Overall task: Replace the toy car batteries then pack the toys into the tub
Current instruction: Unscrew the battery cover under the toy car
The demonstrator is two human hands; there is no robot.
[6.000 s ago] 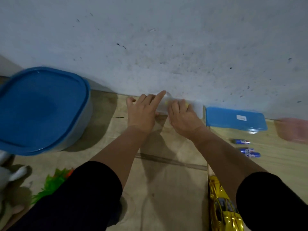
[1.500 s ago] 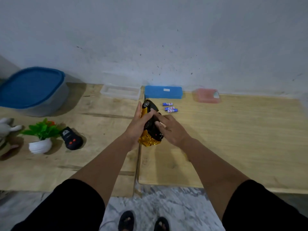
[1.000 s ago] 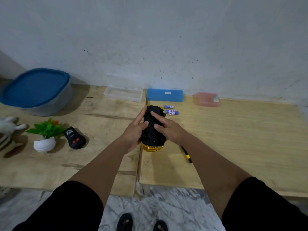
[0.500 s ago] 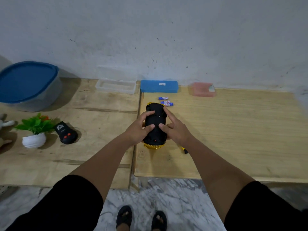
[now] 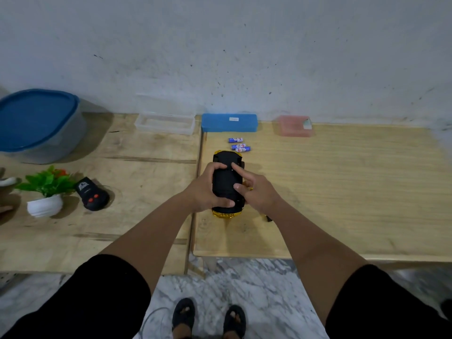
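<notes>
The gold toy car (image 5: 226, 179) lies upside down on the wooden table (image 5: 342, 192), its black underside facing up. My left hand (image 5: 201, 192) grips its left side, thumb across the near end. My right hand (image 5: 256, 192) holds the right side, with its index finger stretched onto the underside. Three blue batteries (image 5: 239, 144) lie just beyond the car. The grey tub with a blue lid (image 5: 36, 123) stands shut at the far left. A black remote control (image 5: 91, 197) lies left of the car.
A small green plant in a white pot (image 5: 45, 194) stands by the remote. Along the wall sit a clear tray (image 5: 165, 123), a blue case (image 5: 229, 122) and a pink box (image 5: 294, 126). A dark tool tip (image 5: 268, 218) shows under my right wrist.
I moved back from the clear tray at the wall, picked up the gold car and turned it onto its roof. Both hands have since shifted their grip on the underside.
</notes>
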